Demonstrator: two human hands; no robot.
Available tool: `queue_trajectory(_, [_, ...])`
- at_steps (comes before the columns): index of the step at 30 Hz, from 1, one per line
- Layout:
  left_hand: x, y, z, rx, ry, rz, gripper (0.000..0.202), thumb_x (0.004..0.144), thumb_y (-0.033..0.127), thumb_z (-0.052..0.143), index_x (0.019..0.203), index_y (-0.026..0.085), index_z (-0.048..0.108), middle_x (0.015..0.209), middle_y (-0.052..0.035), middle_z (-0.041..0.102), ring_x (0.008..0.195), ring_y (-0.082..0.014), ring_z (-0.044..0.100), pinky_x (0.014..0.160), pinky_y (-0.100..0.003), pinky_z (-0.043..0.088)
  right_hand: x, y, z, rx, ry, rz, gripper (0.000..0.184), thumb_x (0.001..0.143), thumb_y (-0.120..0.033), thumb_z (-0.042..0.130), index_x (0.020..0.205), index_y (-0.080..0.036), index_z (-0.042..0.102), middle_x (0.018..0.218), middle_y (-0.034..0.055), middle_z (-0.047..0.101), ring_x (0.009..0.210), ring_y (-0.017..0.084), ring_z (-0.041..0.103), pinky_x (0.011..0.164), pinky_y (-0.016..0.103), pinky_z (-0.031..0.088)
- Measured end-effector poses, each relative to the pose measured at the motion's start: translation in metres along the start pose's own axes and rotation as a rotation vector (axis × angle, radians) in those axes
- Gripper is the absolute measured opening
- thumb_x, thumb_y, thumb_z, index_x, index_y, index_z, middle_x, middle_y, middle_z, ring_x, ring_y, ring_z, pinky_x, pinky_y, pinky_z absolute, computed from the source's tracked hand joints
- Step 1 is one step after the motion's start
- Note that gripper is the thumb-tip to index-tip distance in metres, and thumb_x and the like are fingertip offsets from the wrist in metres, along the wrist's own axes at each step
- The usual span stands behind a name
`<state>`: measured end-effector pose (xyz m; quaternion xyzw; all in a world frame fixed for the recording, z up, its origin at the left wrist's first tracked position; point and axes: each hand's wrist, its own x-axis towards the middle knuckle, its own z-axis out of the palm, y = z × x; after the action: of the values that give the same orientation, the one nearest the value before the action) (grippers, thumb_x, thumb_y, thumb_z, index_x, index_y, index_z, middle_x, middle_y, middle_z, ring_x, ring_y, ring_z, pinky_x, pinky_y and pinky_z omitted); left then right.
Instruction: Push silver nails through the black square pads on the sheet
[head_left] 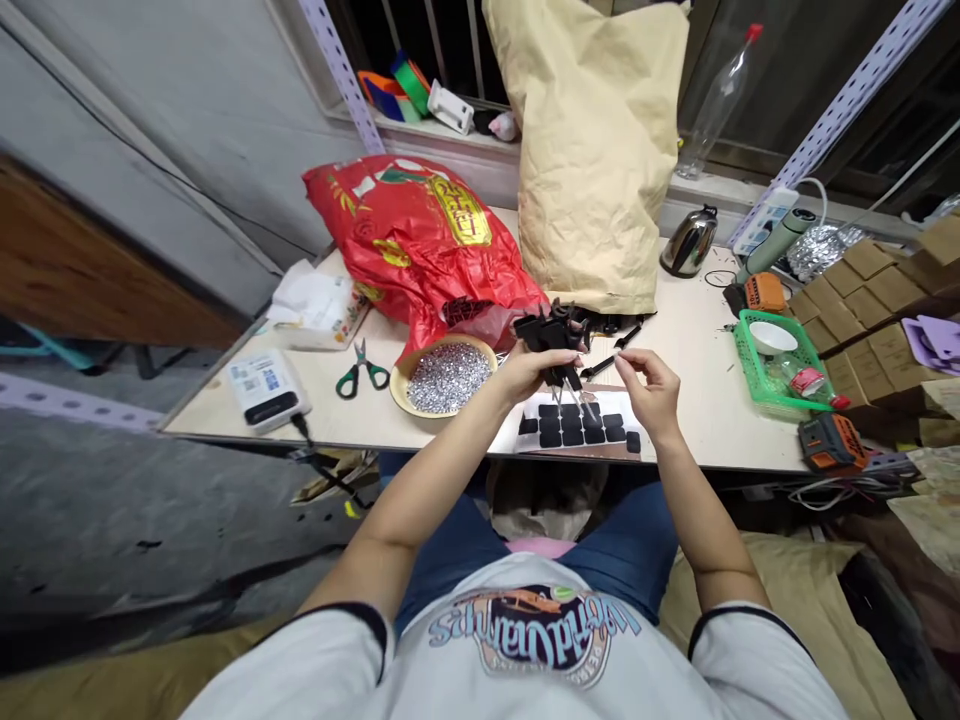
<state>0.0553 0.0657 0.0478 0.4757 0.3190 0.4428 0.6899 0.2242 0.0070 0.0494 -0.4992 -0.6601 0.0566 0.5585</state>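
Observation:
My left hand is closed around a bunch of black plastic parts with thin metal rods pointing down. Under that bunch lies a white backing sheet bearing rows of black rounded square pads. One loose pad sits at its right edge. My right hand hovers just right of the bunch, thumb and forefinger pinched together; what is between the fingertips is too small to name. A slim black piece lies between my two hands. More black parts spill out below the kraft paper sack.
Left are a bowl of small shiny metal pieces, green-handled scissors, a white device, a tissue pack and a red bag. Right stand a kettle, a green basket, a tool battery and small cartons.

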Motion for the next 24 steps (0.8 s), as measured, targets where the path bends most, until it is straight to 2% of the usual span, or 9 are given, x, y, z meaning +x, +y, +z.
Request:
queue_trajectory(2, [0.006,-0.001,0.000,-0.069,0.006,-0.023,0.040,0.054,0.027,0.077,0.090,0.014,0.064,0.080,-0.0039,0.067,0.069,-0.0155,0.065,0.070,-0.033,0.053,0.001,-0.001,0.000,-0.034,-0.009,-0.038,0.014,0.087,-0.029,0.057,0.086,-0.017,0.064,0.082,0.0030,0.067,0.072,0.012,0.062,0.062,0.024,0.054])
queue_trajectory(5, [0.026,-0.010,0.004,-0.162,0.108,-0.072,0.023,0.057,0.019,0.074,0.076,0.013,0.062,0.068,-0.0003,0.064,0.063,-0.0117,0.062,0.071,-0.030,0.053,0.002,0.007,-0.004,-0.139,-0.067,-0.124,0.012,0.088,-0.026,0.054,0.092,-0.018,0.063,0.087,0.0042,0.066,0.073,0.013,0.062,0.062,0.026,0.053])
queue_trajectory(9, [0.062,-0.028,0.023,-0.309,0.086,-0.346,0.007,0.068,0.011,0.066,0.070,0.012,0.059,0.065,-0.0014,0.063,0.060,-0.0109,0.061,0.070,-0.028,0.052,0.003,0.038,-0.015,-0.410,-0.204,-0.288,0.020,0.091,-0.021,0.046,0.101,-0.019,0.063,0.098,0.0085,0.065,0.089,0.017,0.061,0.074,0.032,0.053])
queue_trajectory(13, [0.093,-0.047,0.055,-0.231,0.034,-0.578,0.014,0.073,0.009,0.063,0.062,0.013,0.055,0.056,-0.0020,0.058,0.059,-0.0118,0.060,0.067,-0.026,0.051,0.003,0.078,-0.032,-0.621,-0.456,-0.512,0.027,0.093,-0.015,0.039,0.102,-0.020,0.064,0.111,0.0105,0.063,0.095,0.017,0.060,0.076,0.033,0.050])
queue_trajectory(15, [0.107,-0.057,0.070,-0.175,0.015,-0.642,0.017,0.072,0.008,0.063,0.060,0.013,0.053,0.053,-0.0023,0.056,0.055,-0.0119,0.057,0.062,-0.026,0.050,0.004,0.097,-0.041,-0.639,-0.606,-0.648,0.027,0.094,-0.015,0.038,0.098,-0.020,0.064,0.110,0.0094,0.063,0.094,0.016,0.060,0.074,0.033,0.050])
queue_trajectory(17, [0.119,-0.066,0.083,-0.115,0.010,-0.685,0.016,0.072,0.008,0.063,0.060,0.013,0.053,0.051,-0.0023,0.054,0.051,-0.0121,0.055,0.057,-0.026,0.048,0.006,0.114,-0.047,-0.609,-0.696,-0.745,0.028,0.095,-0.016,0.037,0.095,-0.019,0.065,0.105,0.0090,0.065,0.089,0.015,0.061,0.071,0.032,0.051])
queue_trajectory(21, [0.140,-0.085,0.098,0.035,0.058,-0.723,0.015,0.070,0.011,0.066,0.064,0.014,0.053,0.049,-0.0010,0.052,0.050,-0.0139,0.052,0.053,-0.028,0.046,0.013,0.142,-0.053,-0.540,-0.750,-0.745,0.037,0.097,-0.017,0.028,0.094,-0.016,0.065,0.097,0.0101,0.066,0.083,0.014,0.062,0.072,0.033,0.054])
queue_trajectory(24, [0.149,-0.093,0.099,0.133,0.127,-0.681,0.018,0.066,0.012,0.069,0.066,0.016,0.052,0.050,0.0006,0.051,0.053,-0.0149,0.053,0.055,-0.028,0.045,0.017,0.155,-0.052,-0.551,-0.754,-0.693,0.039,0.097,-0.019,0.026,0.093,-0.015,0.065,0.097,0.0109,0.067,0.084,0.015,0.063,0.073,0.034,0.056])
